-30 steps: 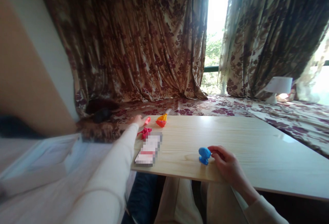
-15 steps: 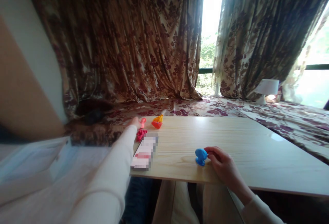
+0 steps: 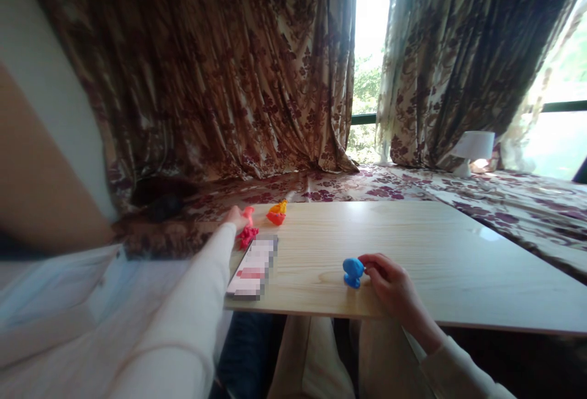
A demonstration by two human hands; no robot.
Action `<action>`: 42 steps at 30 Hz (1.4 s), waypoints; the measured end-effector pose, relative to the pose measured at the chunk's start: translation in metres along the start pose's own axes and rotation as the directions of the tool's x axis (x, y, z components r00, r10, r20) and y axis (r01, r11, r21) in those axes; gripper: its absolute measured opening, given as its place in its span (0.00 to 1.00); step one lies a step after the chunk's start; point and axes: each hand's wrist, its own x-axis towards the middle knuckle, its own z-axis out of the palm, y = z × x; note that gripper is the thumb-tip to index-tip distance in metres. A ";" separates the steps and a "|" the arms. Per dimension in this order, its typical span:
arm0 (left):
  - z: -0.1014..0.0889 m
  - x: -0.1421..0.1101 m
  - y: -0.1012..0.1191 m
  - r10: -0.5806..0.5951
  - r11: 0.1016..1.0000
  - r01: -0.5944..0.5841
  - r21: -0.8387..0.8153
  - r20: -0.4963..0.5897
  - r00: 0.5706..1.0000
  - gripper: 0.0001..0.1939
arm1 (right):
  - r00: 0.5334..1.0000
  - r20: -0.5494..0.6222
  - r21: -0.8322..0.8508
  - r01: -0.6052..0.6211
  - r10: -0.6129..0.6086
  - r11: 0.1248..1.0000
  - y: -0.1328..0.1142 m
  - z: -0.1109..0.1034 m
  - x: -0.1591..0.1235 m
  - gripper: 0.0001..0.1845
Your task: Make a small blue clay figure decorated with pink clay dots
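My left hand [image 3: 236, 217] is stretched to the table's far left corner, its fingers closed at a small coral-pink piece [image 3: 248, 214] that looks like modelling clay. A crumpled crimson lump [image 3: 248, 237] lies just in front of it. Slightly right of these sits an orange-and-yellow shape [image 3: 277, 213]. Near the front edge, the thumb and forefinger of my right hand [image 3: 389, 280] pinch the right side of a blue figure [image 3: 353, 272], which has a rounded top and a wider foot. It stands upright on the table, and the exact pinched part is too small to make out.
A phone with a blurred screen [image 3: 253, 267] lies at the left of the pale wooden table [image 3: 413, 234]. A white lamp [image 3: 474, 145] stands on the flowered cover behind. Left of the table is a white box-like tray [image 3: 59, 307]. Patterned curtains [image 3: 229, 81] hang at the back.
The coral-pink piece went from tilted to more upright at my left fingers, close behind the crimson lump. My right hand keeps its hold on the blue figure. The view has turned slightly right.
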 end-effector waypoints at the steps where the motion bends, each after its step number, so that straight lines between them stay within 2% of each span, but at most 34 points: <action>1: -0.007 -0.002 0.003 -0.015 0.999 0.015 -0.030 -0.022 1.000 0.13 | 1.000 -0.010 0.040 -0.027 0.027 0.999 0.001 -0.001 0.000 0.11; 4: -0.031 -0.015 0.020 -0.024 0.989 0.006 -0.151 -0.115 0.993 0.12 | 0.988 -0.061 0.202 -0.126 0.141 0.971 -0.001 -0.005 0.005 0.15; 7: -0.043 -0.050 0.056 0.077 0.944 -0.130 -0.302 -0.183 0.980 0.14 | 0.985 -0.110 0.302 -0.091 0.130 0.949 -0.018 -0.007 0.014 0.17; 9: -0.040 -0.087 0.086 0.185 0.880 -0.251 -0.402 -0.195 0.963 0.15 | 0.995 -0.094 0.307 0.013 0.017 0.951 -0.037 -0.007 0.021 0.15; 11: -0.030 -0.129 0.112 0.325 0.685 -0.363 -0.632 -0.182 0.928 0.15 | 0.994 -0.030 0.270 0.111 -0.107 0.957 -0.057 -0.007 0.026 0.15; 12: -0.024 -0.149 0.122 0.391 0.603 -0.379 -0.702 -0.154 0.907 0.14 | 0.988 -0.015 0.240 0.152 -0.153 0.959 -0.065 -0.007 0.029 0.15; 13: -0.017 -0.167 0.130 0.421 0.559 -0.357 -0.748 -0.115 0.900 0.13 | 0.981 -0.003 0.213 0.191 -0.195 0.958 -0.071 -0.008 0.031 0.16; 16: -0.003 -0.200 0.141 0.482 0.494 -0.283 -0.823 -0.012 0.876 0.13 | 0.960 0.018 0.173 0.273 -0.280 0.946 -0.078 -0.009 0.034 0.17; 21: 0.001 -0.207 0.142 0.582 0.490 -0.330 -0.807 0.021 0.813 0.21 | 0.955 0.004 0.152 0.294 -0.298 0.944 -0.075 -0.008 0.034 0.08; 24: 0.000 -0.206 0.143 0.637 0.488 -0.395 -0.779 0.008 0.771 0.18 | 0.962 0.004 0.141 0.271 -0.275 0.952 -0.076 -0.006 0.032 0.07; 31: 0.005 -0.208 0.145 0.639 0.553 -0.481 -0.681 -0.024 0.769 0.15 | 0.968 -0.031 0.072 0.251 -0.250 0.965 -0.069 0.000 0.031 0.08; 34: 0.006 -0.206 0.145 0.641 0.568 -0.497 -0.656 -0.027 0.767 0.14 | 0.989 -0.073 0.229 0.143 -0.130 0.963 -0.059 0.006 0.033 0.06; 37: 0.007 -0.204 0.148 0.636 0.583 -0.503 -0.638 -0.027 0.771 0.14 | 0.995 -0.092 0.465 0.009 0.037 0.885 -0.051 0.013 0.036 0.06; 39: 0.008 -0.204 0.151 0.635 0.591 -0.507 -0.628 -0.027 0.772 0.14 | 0.986 -0.133 0.535 -0.014 0.101 0.845 -0.048 0.015 0.039 0.06; 42: 0.010 -0.204 0.152 0.639 0.606 -0.520 -0.602 -0.021 0.769 0.14 | 0.965 -0.215 0.559 -0.002 0.147 0.829 -0.046 0.012 0.043 0.07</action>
